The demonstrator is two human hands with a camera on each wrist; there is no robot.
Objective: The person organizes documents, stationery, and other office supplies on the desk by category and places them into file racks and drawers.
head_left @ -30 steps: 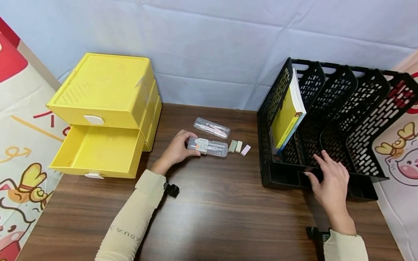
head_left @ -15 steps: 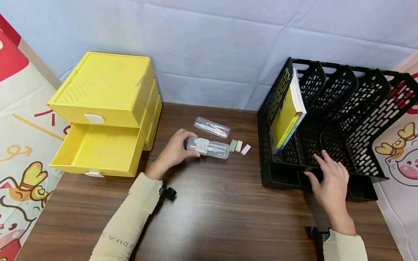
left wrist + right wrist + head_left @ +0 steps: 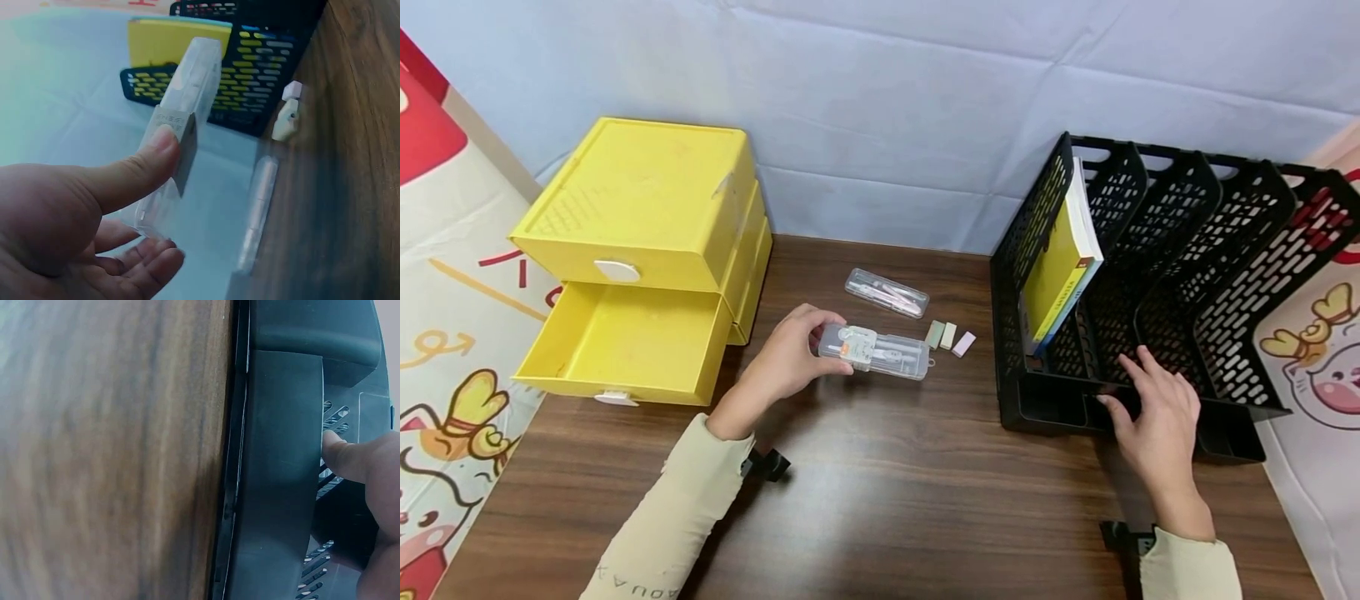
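My left hand [image 3: 784, 357] pinches one end of a clear plastic compass-set case [image 3: 893, 357] between thumb and fingers. A paper label wraps the case, and metal tools show through its lid. In the left wrist view the case [image 3: 197, 78] is off the tabletop, the thumb pressing on the label. Behind it on the table lies a second clear case [image 3: 886, 293] with slim tools inside. My right hand [image 3: 1161, 421] rests on the front of a black file rack [image 3: 1048, 415], fingers loosely bent; in the right wrist view its thumb [image 3: 344, 456] touches the rack's inside.
A yellow drawer unit [image 3: 640, 187] stands at left, its middle drawer [image 3: 632, 342] pulled out. Several small erasers, one green [image 3: 935, 335], one cream [image 3: 948, 337] and one pink [image 3: 964, 345], lie right of the cases. Yellow-covered books [image 3: 1060, 279] stand in the rack's leftmost slot.
My left hand has lifted the labelled case and drawn it slightly left and towards me, away from the erasers. My right hand keeps its place on the rack.
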